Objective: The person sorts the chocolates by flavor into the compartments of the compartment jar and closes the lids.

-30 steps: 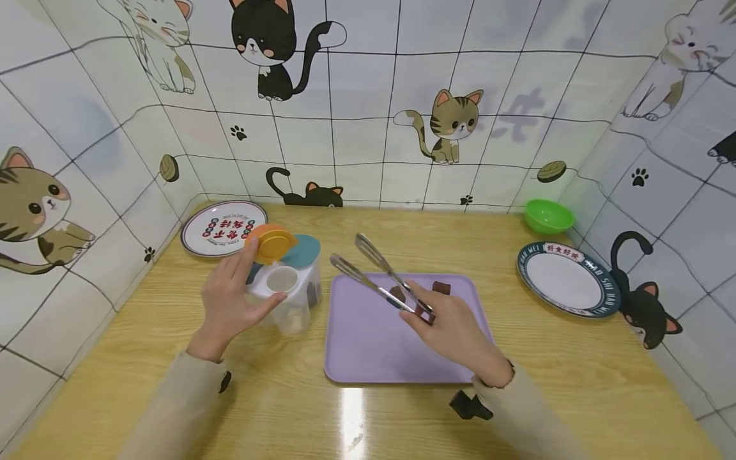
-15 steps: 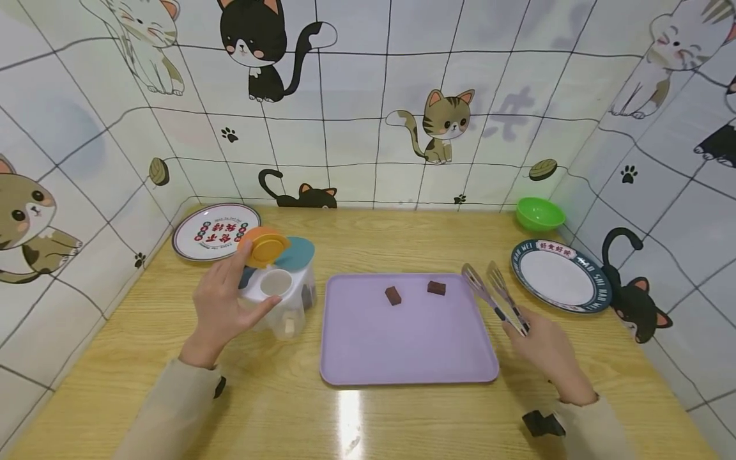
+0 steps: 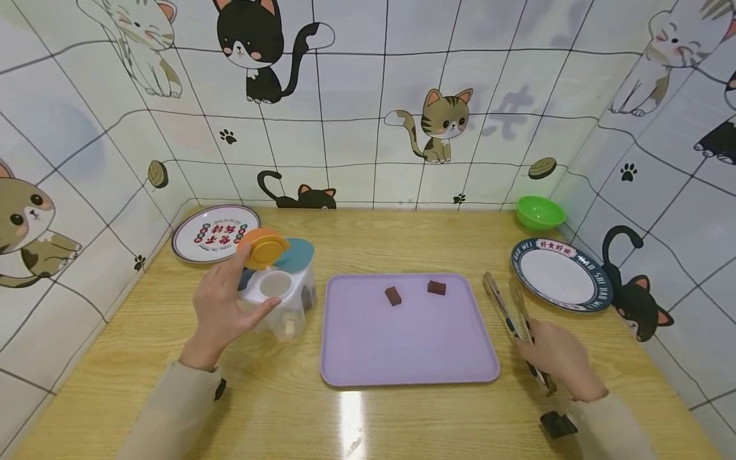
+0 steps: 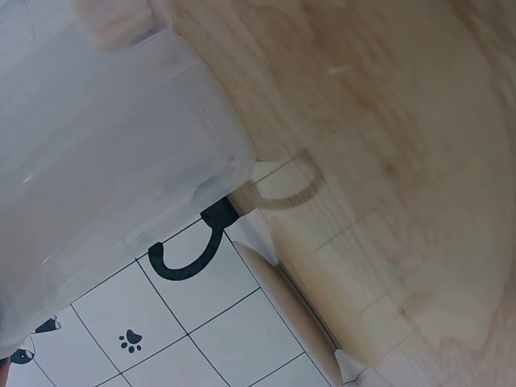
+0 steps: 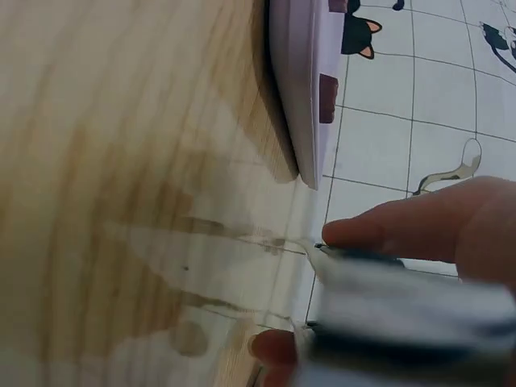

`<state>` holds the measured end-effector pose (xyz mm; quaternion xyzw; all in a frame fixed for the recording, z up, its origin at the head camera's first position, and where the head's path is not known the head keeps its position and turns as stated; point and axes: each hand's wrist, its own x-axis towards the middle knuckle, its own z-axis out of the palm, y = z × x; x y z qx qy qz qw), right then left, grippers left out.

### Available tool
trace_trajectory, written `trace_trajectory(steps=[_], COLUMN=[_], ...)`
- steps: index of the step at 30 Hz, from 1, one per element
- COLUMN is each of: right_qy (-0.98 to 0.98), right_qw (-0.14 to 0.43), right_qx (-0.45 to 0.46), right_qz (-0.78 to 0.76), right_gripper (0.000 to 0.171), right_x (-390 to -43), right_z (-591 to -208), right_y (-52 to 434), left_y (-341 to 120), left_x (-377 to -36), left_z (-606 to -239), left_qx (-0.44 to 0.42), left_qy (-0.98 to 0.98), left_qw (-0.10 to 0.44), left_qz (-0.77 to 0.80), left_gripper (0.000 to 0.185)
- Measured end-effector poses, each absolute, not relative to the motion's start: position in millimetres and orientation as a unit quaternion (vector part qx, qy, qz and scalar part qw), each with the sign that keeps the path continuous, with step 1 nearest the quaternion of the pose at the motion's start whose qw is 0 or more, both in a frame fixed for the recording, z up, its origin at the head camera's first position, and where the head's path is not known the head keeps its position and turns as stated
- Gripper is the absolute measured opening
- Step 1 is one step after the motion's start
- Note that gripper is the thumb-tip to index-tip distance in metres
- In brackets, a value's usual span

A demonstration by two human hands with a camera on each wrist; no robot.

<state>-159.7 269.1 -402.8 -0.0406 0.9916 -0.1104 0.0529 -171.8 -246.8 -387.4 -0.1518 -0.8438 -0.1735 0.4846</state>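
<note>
My left hand (image 3: 221, 306) is at a white, clear-walled lidded container (image 3: 290, 300) on the left. Its straight fingers touch the raised orange flip lid (image 3: 267, 249), and the thumb stretches along the container's front by the round opening (image 3: 276, 283). The clear body (image 4: 121, 145) fills much of the left wrist view. Right of the tray, my right hand (image 3: 560, 358) holds metal tongs (image 3: 503, 306) low over the table, their tips pointing away; they blur in the right wrist view. Brown blocks, one left (image 3: 393, 296) and one right (image 3: 436, 287), lie on the purple tray (image 3: 408, 345).
A white plate with red lettering (image 3: 213, 236) stands behind the container. A blue-rimmed plate (image 3: 560, 275) is at the right, beyond the tongs, with a green bowl (image 3: 540, 213) behind it. Cat-printed walls (image 3: 368, 140) enclose the wooden table (image 3: 259, 409) on the back and sides.
My right hand has moved right with the tongs, from over the tray to the table beside it, and lower. The left hand stays at the container's lid.
</note>
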Motion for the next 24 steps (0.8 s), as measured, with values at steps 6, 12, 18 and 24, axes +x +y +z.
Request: trace_trajectory(steps=[6,12,18,24], right_qy=[0.993,0.992,0.948,0.865], right_qw=[0.075,-0.033,-0.140,-0.194], right_qx=[-0.039,-0.077,-0.226,-0.418], right_qz=[-0.086,-0.092,-0.173,-0.200], right_gripper=[0.031,0.042,0.066,0.068], right_x=[-165,-173,-192,-192], right_z=[-400,-386,-362,-367], right_y=[267,239,156,56], left_y=[-248,-251,-252,-249], left_x=[-171,-170,-168,-169], left_z=[-389,-387,-384,-389], left_qx=[-0.151,-0.154,-0.149,-0.147], left_qy=[-0.842,-0.838,-0.842,-0.849], left_qw=[0.489,0.495,0.488,0.473], left_qz=[-0.171,-0.168,-0.176,-0.182], left_gripper=[0.088,0.087,0.087,0.089])
